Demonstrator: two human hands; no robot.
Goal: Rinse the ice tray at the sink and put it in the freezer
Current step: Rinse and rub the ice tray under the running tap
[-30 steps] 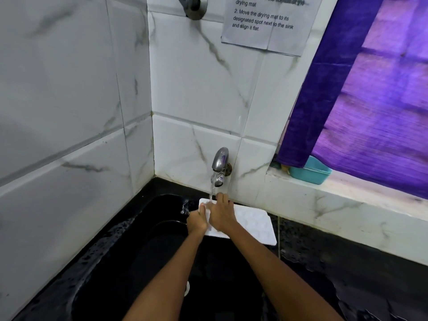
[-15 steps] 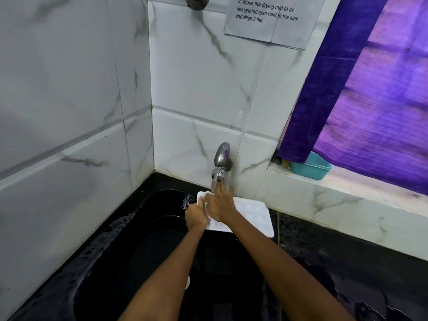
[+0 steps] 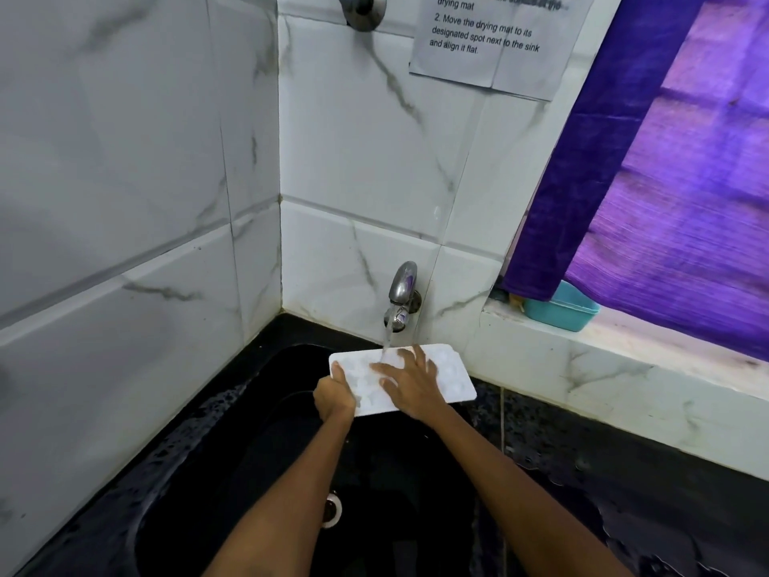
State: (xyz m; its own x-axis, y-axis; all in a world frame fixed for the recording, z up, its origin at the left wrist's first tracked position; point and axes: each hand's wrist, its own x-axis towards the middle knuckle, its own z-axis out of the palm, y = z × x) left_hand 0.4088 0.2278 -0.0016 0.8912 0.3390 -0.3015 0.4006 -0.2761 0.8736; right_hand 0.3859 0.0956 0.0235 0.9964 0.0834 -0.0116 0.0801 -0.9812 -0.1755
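While water runs from the chrome wall tap [image 3: 402, 294], I hold the white ice tray [image 3: 451, 378] under the stream, over the back of the black sink [image 3: 233, 464]. My left hand [image 3: 333, 396] grips the tray's near-left corner, thumb on top and fingers curled underneath. My right hand [image 3: 412, 385] lies flat on the tray's upper face with the fingers spread and straight, pressing on the cells; the stream lands just beside its fingertips. The tray sits roughly level, its right end reaching over the sink's edge toward the dark speckled counter [image 3: 624, 493], though I cannot tell whether it touches that edge.

Beads of water cling to the sink's rim and to the counter on the right. A round metal drain [image 3: 333, 510] shows in the basin between my forearms. White marble-veined wall tiles [image 3: 125, 202] meet in a corner behind the tap. A printed paper notice [image 3: 495, 39] is stuck to the back wall, near a second chrome fitting [image 3: 361, 8] at the top edge. To the right, a purple curtain [image 3: 666, 181] hangs over a tiled ledge [image 3: 624, 351], where a teal plastic tub [image 3: 559, 311] stands, partly hidden by the cloth.
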